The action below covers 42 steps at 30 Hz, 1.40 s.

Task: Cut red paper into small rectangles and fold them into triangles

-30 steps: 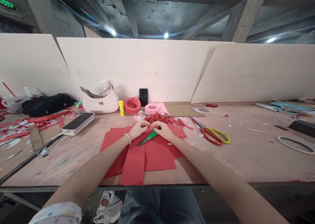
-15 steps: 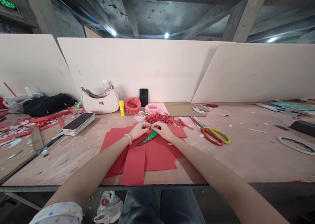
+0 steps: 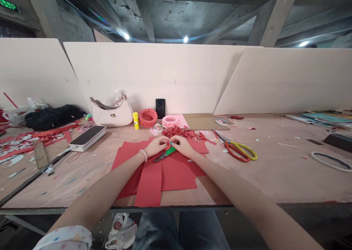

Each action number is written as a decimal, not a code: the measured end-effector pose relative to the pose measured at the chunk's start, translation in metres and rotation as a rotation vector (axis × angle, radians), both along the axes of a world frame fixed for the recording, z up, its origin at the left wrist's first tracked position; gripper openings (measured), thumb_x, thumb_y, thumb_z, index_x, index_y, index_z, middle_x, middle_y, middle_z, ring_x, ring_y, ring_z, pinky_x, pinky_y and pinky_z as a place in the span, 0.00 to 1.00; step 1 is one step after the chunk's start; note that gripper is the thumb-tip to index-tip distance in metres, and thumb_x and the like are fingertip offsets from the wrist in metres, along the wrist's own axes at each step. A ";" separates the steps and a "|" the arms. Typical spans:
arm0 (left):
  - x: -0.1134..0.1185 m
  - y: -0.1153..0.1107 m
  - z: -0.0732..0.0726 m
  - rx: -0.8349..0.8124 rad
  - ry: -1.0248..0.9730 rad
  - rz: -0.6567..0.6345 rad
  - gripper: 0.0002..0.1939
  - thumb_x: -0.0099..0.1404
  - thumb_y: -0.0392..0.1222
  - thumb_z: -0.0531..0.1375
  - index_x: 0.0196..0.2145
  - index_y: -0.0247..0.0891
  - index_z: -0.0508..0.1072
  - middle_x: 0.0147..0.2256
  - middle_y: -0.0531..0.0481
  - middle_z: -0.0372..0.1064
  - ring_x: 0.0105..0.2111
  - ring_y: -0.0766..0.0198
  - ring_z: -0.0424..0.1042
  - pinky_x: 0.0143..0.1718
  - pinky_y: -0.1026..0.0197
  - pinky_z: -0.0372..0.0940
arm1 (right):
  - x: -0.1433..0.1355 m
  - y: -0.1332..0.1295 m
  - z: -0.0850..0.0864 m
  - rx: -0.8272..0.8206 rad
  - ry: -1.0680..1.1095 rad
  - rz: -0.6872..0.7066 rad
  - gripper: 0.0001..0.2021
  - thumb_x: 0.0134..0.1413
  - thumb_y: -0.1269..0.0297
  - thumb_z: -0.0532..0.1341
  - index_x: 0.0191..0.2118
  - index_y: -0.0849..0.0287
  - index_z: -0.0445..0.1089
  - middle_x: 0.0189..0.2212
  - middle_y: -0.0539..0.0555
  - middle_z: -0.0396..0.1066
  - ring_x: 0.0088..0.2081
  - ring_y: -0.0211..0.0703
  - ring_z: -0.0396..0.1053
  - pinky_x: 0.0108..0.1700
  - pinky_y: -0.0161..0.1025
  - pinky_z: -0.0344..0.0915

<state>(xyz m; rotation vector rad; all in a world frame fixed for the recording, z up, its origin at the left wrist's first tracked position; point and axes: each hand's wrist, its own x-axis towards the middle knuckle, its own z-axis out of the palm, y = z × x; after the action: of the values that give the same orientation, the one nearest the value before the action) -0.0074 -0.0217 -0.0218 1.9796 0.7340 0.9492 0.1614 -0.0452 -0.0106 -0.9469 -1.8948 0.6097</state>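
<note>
My left hand [image 3: 156, 146] and my right hand [image 3: 181, 145] meet over the stacked red paper sheets [image 3: 178, 173]. Between their fingertips is a small piece of red paper [image 3: 168, 145], pinched from both sides; its exact shape is mostly covered by the fingers. Just below lies a green-handled utility knife [image 3: 167, 153], its blade pointing left across the sheets. One red paper strip [image 3: 149, 184] runs toward the table's front edge. Behind my hands sits a heap of folded red paper pieces [image 3: 184, 133].
Right of the paper lie red-handled scissors [image 3: 237, 153] and yellow-handled scissors [image 3: 249, 151]. At the back stand a glue stick [image 3: 136, 121], red paper rings [image 3: 147, 118], pink rings [image 3: 169, 121], a phone [image 3: 160, 108] and a handbag [image 3: 112, 112]. A power bank [image 3: 88, 138] lies left.
</note>
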 end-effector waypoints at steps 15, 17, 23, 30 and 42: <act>0.002 0.002 -0.001 0.064 0.031 0.032 0.09 0.54 0.34 0.56 0.35 0.33 0.68 0.30 0.51 0.65 0.30 0.67 0.65 0.33 0.65 0.60 | 0.002 0.006 -0.004 -0.049 0.051 0.090 0.03 0.44 0.70 0.57 0.28 0.61 0.66 0.28 0.51 0.67 0.32 0.39 0.65 0.36 0.36 0.61; 0.002 0.001 0.000 0.074 0.033 0.037 0.09 0.53 0.34 0.56 0.34 0.34 0.68 0.30 0.52 0.64 0.30 0.67 0.64 0.33 0.65 0.60 | 0.002 0.007 -0.005 -0.049 0.062 0.090 0.03 0.44 0.70 0.57 0.28 0.61 0.66 0.28 0.51 0.67 0.32 0.39 0.65 0.36 0.36 0.61; 0.002 -0.001 0.002 0.074 0.043 0.041 0.08 0.55 0.35 0.56 0.35 0.33 0.68 0.29 0.52 0.64 0.29 0.68 0.63 0.30 0.67 0.59 | 0.001 0.006 -0.005 -0.046 0.084 0.086 0.04 0.44 0.72 0.55 0.29 0.60 0.66 0.29 0.51 0.67 0.33 0.39 0.65 0.37 0.36 0.61; 0.000 0.003 0.000 0.058 0.030 0.056 0.09 0.56 0.37 0.57 0.36 0.32 0.69 0.30 0.50 0.66 0.30 0.68 0.64 0.30 0.67 0.59 | 0.000 0.002 -0.001 -0.032 0.082 0.078 0.05 0.44 0.72 0.55 0.30 0.61 0.67 0.30 0.52 0.68 0.34 0.40 0.65 0.37 0.37 0.60; -0.001 0.008 -0.003 -0.033 -0.078 0.076 0.12 0.54 0.39 0.58 0.38 0.32 0.69 0.36 0.46 0.70 0.37 0.63 0.68 0.39 0.62 0.62 | -0.001 0.001 -0.005 0.005 0.047 0.076 0.10 0.46 0.70 0.55 0.38 0.59 0.64 0.32 0.52 0.66 0.34 0.39 0.64 0.36 0.37 0.61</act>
<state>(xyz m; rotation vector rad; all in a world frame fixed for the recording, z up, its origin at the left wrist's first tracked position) -0.0087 -0.0140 -0.0249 1.8866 0.7803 1.0474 0.1606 -0.0439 -0.0160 -0.8535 -1.8959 0.6664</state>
